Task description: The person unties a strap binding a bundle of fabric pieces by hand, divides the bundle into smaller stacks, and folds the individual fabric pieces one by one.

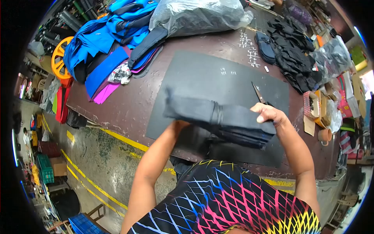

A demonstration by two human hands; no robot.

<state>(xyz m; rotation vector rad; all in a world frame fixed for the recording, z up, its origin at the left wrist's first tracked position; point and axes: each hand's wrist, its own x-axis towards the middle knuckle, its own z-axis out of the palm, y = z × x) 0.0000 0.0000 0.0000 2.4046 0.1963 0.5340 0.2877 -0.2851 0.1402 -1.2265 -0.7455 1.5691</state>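
Note:
A thick bundle of dark fabric pieces (237,117), tied round its middle with a dark band, is held above a black sheet (194,74) on the brown table. My right hand (270,115) grips the bundle's right end, thumb on top. At the left end, my left hand (182,123) is mostly hidden beneath the fabric, which is blurred there. Scissors (258,93) lie on the sheet just beyond my right hand.
Blue fabric (93,46) and a large plastic-wrapped bundle (194,17) lie along the table's far side. Black cloth pieces (292,50), a piece of chalk (266,69), small boxes (314,107) and a brown mug (324,136) are on the right.

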